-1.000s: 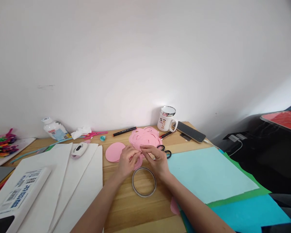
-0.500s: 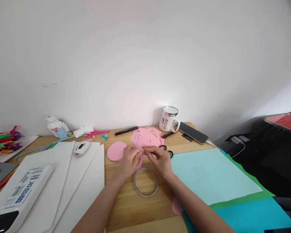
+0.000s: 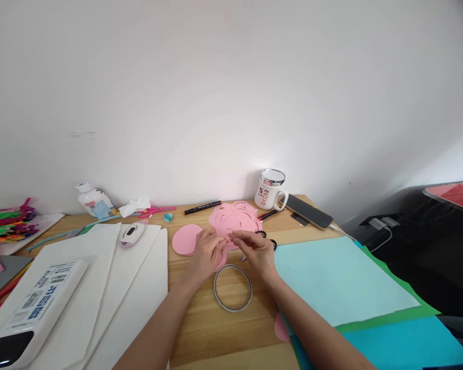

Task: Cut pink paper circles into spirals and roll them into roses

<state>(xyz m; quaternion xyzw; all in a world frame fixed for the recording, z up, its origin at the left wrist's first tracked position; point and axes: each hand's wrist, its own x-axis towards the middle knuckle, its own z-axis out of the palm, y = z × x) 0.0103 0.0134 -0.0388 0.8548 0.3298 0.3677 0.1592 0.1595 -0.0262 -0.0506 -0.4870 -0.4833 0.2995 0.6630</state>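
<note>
My left hand (image 3: 207, 253) and my right hand (image 3: 257, 252) meet fingertip to fingertip above the table's middle. Both are closed in a pinch. Whatever sits between the fingertips is too small to make out against the pink paper behind. A heap of cut pink paper (image 3: 235, 218) lies just beyond the hands, and a round pink paper disc (image 3: 185, 239) is to the left. Below the hands a thin roll of tape (image 3: 215, 294) rests flat on the wood. Scissors with black handles (image 3: 272, 244) lie partly hidden behind my right hand.
White sheets (image 3: 139, 293) cover the left side, with a long white device (image 3: 42, 313) on them. Light blue sheets (image 3: 339, 280) spread at right. A white mug (image 3: 268, 195), a phone (image 3: 308, 211), a black marker (image 3: 202, 207) and a bottle (image 3: 96, 201) stand or lie along the wall.
The whole view has shifted slightly. My fingertips have drawn a little apart, still pinched; nothing else on the table has visibly moved.
</note>
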